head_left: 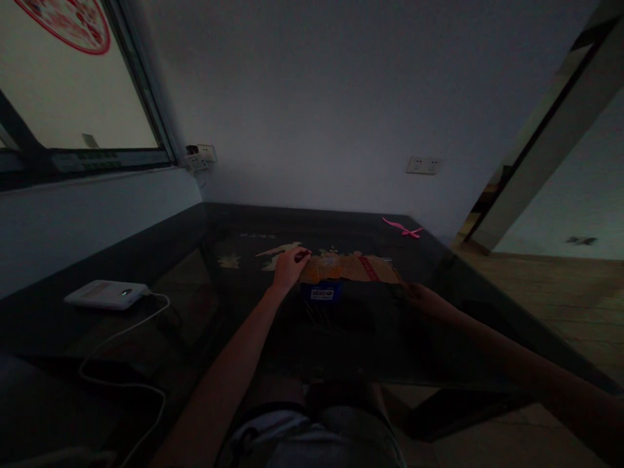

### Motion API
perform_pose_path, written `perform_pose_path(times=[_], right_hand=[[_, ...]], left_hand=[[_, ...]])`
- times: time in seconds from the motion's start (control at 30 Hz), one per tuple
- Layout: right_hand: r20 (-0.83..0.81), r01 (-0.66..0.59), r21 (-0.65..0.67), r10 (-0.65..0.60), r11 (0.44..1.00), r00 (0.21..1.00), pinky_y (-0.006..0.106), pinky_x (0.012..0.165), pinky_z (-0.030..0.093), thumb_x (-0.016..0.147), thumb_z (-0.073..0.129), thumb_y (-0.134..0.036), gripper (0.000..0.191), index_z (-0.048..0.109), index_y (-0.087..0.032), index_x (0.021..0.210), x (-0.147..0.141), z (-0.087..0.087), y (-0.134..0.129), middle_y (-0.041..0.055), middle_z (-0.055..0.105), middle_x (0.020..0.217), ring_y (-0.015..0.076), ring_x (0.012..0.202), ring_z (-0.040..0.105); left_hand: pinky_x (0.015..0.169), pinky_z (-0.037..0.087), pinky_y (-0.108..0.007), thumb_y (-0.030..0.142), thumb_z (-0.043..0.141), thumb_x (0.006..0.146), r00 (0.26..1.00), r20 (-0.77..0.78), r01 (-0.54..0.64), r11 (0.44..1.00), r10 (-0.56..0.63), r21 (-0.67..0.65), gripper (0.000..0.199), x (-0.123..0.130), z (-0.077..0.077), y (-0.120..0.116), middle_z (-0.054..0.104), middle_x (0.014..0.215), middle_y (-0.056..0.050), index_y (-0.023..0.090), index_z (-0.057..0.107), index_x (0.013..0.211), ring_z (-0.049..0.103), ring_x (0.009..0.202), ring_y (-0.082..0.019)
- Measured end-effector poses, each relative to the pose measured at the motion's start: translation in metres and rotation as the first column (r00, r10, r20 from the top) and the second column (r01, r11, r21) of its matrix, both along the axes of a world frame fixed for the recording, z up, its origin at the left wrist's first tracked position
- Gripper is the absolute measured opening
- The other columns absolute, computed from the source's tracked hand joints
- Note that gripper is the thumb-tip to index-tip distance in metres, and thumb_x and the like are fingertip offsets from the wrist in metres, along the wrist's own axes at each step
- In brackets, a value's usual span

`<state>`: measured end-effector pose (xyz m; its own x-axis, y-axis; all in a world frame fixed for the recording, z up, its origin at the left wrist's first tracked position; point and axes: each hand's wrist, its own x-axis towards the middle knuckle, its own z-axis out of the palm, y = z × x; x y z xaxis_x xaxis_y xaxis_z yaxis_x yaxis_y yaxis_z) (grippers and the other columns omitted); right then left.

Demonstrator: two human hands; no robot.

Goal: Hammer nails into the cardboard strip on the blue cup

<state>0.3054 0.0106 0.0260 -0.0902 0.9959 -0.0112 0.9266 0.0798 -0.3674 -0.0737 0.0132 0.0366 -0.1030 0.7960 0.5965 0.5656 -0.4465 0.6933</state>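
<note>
A brown piece of cardboard (pixel 348 268) with a red stripe and shiny clear tape lies across the middle of the dark table. My left hand (pixel 291 263) is closed at its left end, thumb and fingers pinched at the edge. At the right end, my right hand (pixel 420 298) is closed on the near corner; its fingers are dim in the shadow. A blue packet or box (pixel 322 291) with a white printed label shows just below the cardboard's near edge, its upper part hidden.
On the left of the dark glossy table (pixel 253 351) lies a white power bank (pixel 108 294) with a white cable (pixel 131 328) running toward me. A pink ribbon (pixel 402 227) rests at the back right. Wall sockets (pixel 423 165) are behind the table.
</note>
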Motion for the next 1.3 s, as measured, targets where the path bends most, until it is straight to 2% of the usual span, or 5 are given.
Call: perform_pose_path(times=[0.33, 0.5, 0.7, 0.93, 1.3], right_hand=[[-0.435, 0.013, -0.142, -0.074, 0.990, 0.897, 0.020, 0.036, 0.035, 0.083, 0.047, -0.046, 0.049, 0.047, -0.010, 0.116, 0.003, 0.034, -0.014, -0.0058, 0.044, 0.055, 0.0080, 0.040, 0.042], [-0.803, -0.101, -0.067, 0.007, 0.993, 0.596, 0.017, 0.032, 0.026, 0.073, 0.060, -0.036, 0.045, 0.046, -0.017, 0.111, -0.012, 0.092, -0.034, -0.0097, 0.038, 0.053, 0.0048, 0.035, 0.033], [-0.877, -0.328, -0.074, 0.095, 0.942, 0.471, 0.015, 0.029, 0.023, 0.072, 0.066, -0.040, 0.038, 0.042, -0.022, 0.095, -0.061, 0.127, -0.068, -0.0097, 0.046, 0.057, 0.0018, 0.031, 0.033], [-0.803, -0.516, -0.233, 0.136, 0.824, 0.580, 0.015, 0.026, 0.024, 0.072, 0.063, -0.044, 0.048, 0.040, -0.018, 0.106, -0.115, 0.117, -0.075, -0.0125, 0.043, 0.047, 0.0026, 0.027, 0.031], [-0.715, -0.494, -0.138, 0.258, 0.859, 0.649, 0.014, 0.026, 0.028, 0.082, 0.051, -0.028, 0.045, 0.038, -0.018, 0.124, -0.140, 0.139, -0.079, -0.0120, 0.041, 0.044, 0.0041, 0.027, 0.033]], left_hand=[[0.072, 0.053, -0.032, 0.022, 0.060, 0.077, 0.999, 0.032, -0.007, 1.000, 0.008, -0.029, 0.014, 0.001, 0.000, -0.002, 0.071, 0.087, -0.006, 0.017, 0.069, 0.086, 0.068, 0.077, -0.019], [0.074, 0.053, -0.032, 0.021, 0.060, 0.077, 0.999, 0.034, -0.010, 1.000, 0.011, -0.029, 0.013, 0.002, 0.002, -0.002, 0.071, 0.087, -0.006, 0.017, 0.069, 0.085, 0.067, 0.077, -0.018], [0.074, 0.053, -0.033, 0.022, 0.060, 0.077, 0.999, 0.050, 0.003, 0.999, -0.001, -0.034, 0.013, 0.001, 0.001, -0.001, 0.071, 0.087, -0.007, 0.017, 0.069, 0.085, 0.067, 0.077, -0.018], [0.073, 0.054, -0.032, 0.021, 0.060, 0.078, 0.998, 0.056, 0.004, 1.000, -0.003, -0.020, 0.012, 0.003, 0.002, -0.003, 0.071, 0.085, -0.006, 0.017, 0.069, 0.085, 0.068, 0.076, -0.019], [0.080, 0.051, -0.033, 0.023, 0.062, 0.078, 0.999, 0.026, -0.032, 0.999, 0.032, -0.006, 0.013, 0.003, -0.001, -0.001, 0.072, 0.089, -0.007, 0.017, 0.070, 0.086, 0.066, 0.083, -0.019]])
